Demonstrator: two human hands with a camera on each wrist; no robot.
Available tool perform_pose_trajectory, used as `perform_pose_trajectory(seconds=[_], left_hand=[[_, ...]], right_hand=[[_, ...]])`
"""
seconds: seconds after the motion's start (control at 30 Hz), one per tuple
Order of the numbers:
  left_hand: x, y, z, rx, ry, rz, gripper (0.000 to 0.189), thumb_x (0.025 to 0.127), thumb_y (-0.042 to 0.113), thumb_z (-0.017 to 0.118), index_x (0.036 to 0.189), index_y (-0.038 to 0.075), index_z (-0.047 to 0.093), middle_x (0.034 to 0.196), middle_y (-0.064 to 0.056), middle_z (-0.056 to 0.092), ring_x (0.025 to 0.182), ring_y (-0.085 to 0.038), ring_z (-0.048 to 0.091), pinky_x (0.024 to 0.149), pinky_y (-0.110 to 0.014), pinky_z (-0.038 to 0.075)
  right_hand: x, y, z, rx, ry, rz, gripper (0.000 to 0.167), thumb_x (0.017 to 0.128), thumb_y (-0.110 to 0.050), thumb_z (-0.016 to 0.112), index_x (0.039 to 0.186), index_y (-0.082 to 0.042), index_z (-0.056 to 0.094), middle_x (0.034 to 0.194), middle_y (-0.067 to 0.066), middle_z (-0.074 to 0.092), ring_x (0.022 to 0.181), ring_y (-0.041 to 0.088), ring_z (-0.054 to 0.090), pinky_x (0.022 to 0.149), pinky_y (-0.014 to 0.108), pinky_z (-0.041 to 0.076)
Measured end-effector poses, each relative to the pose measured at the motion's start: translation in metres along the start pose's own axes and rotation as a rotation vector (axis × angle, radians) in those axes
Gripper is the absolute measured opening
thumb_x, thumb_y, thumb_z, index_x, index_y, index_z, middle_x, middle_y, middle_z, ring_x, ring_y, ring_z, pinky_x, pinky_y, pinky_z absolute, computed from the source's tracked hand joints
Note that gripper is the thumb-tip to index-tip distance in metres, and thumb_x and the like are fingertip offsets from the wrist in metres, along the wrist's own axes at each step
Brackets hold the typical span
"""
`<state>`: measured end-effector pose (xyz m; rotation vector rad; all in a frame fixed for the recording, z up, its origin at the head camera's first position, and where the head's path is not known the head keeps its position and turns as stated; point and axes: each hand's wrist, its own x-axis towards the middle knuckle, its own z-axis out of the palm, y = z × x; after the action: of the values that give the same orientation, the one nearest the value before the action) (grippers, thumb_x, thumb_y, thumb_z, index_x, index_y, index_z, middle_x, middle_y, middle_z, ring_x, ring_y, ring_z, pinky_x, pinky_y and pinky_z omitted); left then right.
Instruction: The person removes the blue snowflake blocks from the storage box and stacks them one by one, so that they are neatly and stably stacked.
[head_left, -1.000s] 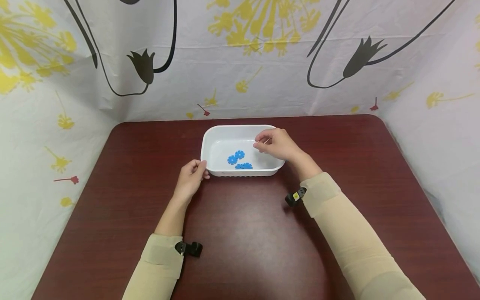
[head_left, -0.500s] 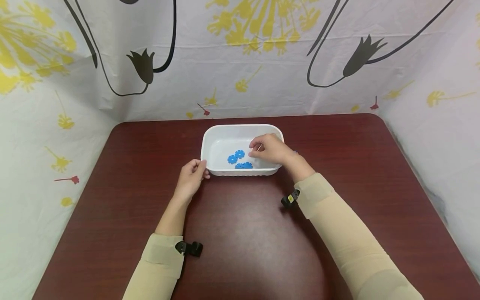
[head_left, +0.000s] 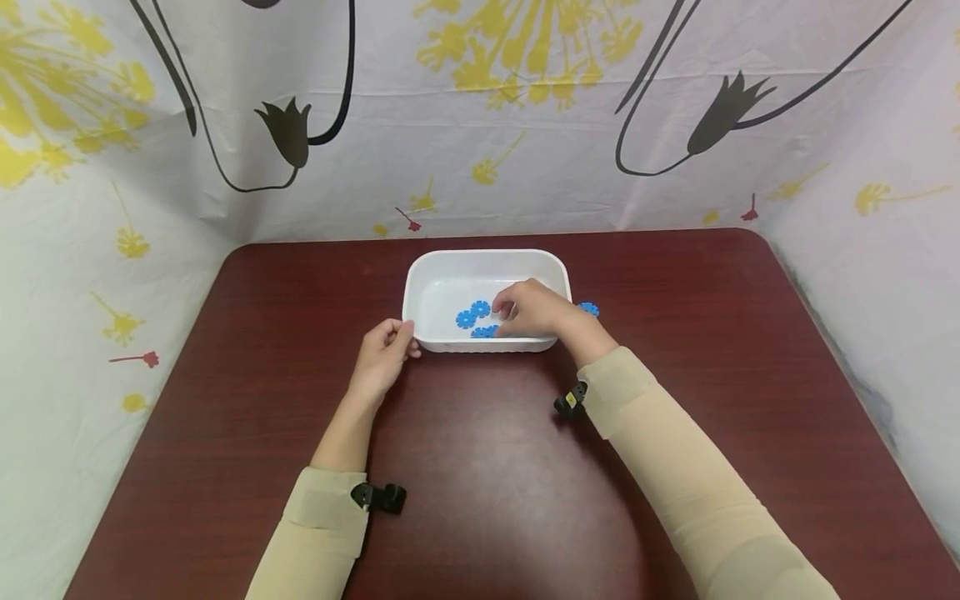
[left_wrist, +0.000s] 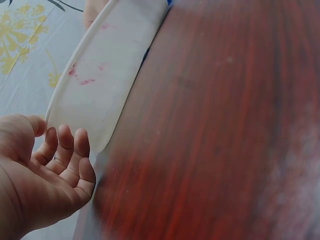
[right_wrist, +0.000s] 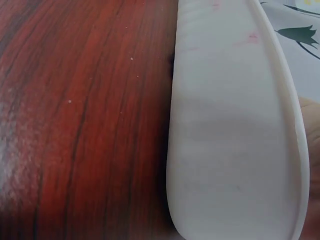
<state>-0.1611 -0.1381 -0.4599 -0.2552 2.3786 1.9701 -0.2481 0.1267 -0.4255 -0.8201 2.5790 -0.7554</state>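
A white plastic tray [head_left: 442, 275] lies on the dark red table in the head view. Inside are several blue notched plastic discs [head_left: 465, 319], flat and flower-like, two overlapping and others by the near wall. My left hand [head_left: 381, 354] grips the tray's left near corner, thumb at the rim and fingers curled against the outer wall, as the left wrist view also shows. My right hand [head_left: 531, 310] is inside the tray, thumb and fingertips spread apart right by the near discs, partly covering them. In the right wrist view the tray wall hides most of this hand.
Another blue disc [head_left: 588, 308] sits just outside the tray's right side, partly behind the right wrist. The dark red wood table [head_left: 480, 467] spreads around the tray. A white patterned cloth [head_left: 480, 200] hangs behind the table and along both sides.
My right hand has moved left and toward the near wall of the tray, lowering to the discs. The outside disc has come into sight. My left hand stays at the corner.
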Motion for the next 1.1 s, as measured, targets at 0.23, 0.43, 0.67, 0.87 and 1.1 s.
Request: perform_pose_trajectory(seconds=[0.23,0.43,0.67,0.87,1.1], left_hand=[[-0.0005,0.0005,0.0004,-0.006,-0.004,0.007,0.026,0.106,0.021,0.055,0.099,-0.003,0.061,0.079,-0.008,0.062,0.069,-0.013,0.064,0.073,-0.027,0.052],[-0.0001,0.0000,0.0005,-0.012,-0.004,0.002,0.027,0.105,0.021,0.055,0.099,-0.004,0.061,0.078,-0.005,0.062,0.068,-0.012,0.064,0.073,-0.026,0.052],[0.0003,0.0003,0.0010,-0.008,-0.007,-0.008,0.027,0.106,0.021,0.055,0.100,-0.004,0.061,0.078,-0.004,0.062,0.069,-0.012,0.064,0.073,-0.026,0.051],[0.0004,0.0002,0.0001,-0.001,-0.004,-0.013,0.027,0.106,0.022,0.055,0.100,-0.004,0.061,0.078,-0.004,0.062,0.069,-0.012,0.064,0.074,-0.028,0.052],[0.0007,-0.0012,-0.0006,-0.003,-0.005,-0.009,0.029,0.106,0.022,0.055,0.102,-0.006,0.062,0.078,-0.004,0.062,0.069,-0.013,0.064,0.075,-0.029,0.051]], right_hand=[[0.0010,-0.0031,0.0008,-0.065,-0.078,-0.016,0.024,0.085,-0.006,0.077,0.109,-0.002,0.073,0.099,0.011,0.071,0.096,0.025,0.065,0.090,0.040,0.053],[0.0013,-0.0035,0.0021,-0.069,-0.092,-0.002,0.023,0.085,0.001,0.073,0.107,-0.003,0.074,0.098,0.010,0.070,0.094,0.024,0.062,0.089,0.039,0.052],[0.0039,-0.0009,0.0046,-0.062,-0.078,0.033,0.016,0.082,0.001,0.075,0.097,-0.005,0.073,0.092,0.006,0.069,0.089,0.020,0.060,0.085,0.036,0.051],[0.0058,0.0002,0.0051,-0.015,-0.051,0.051,0.011,0.082,-0.009,0.082,0.084,-0.007,0.071,0.084,0.002,0.070,0.085,0.017,0.063,0.083,0.034,0.052],[0.0056,-0.0008,0.0044,0.017,-0.060,0.043,0.007,0.084,-0.010,0.082,0.087,-0.007,0.076,0.086,0.003,0.073,0.086,0.017,0.068,0.083,0.034,0.054]])
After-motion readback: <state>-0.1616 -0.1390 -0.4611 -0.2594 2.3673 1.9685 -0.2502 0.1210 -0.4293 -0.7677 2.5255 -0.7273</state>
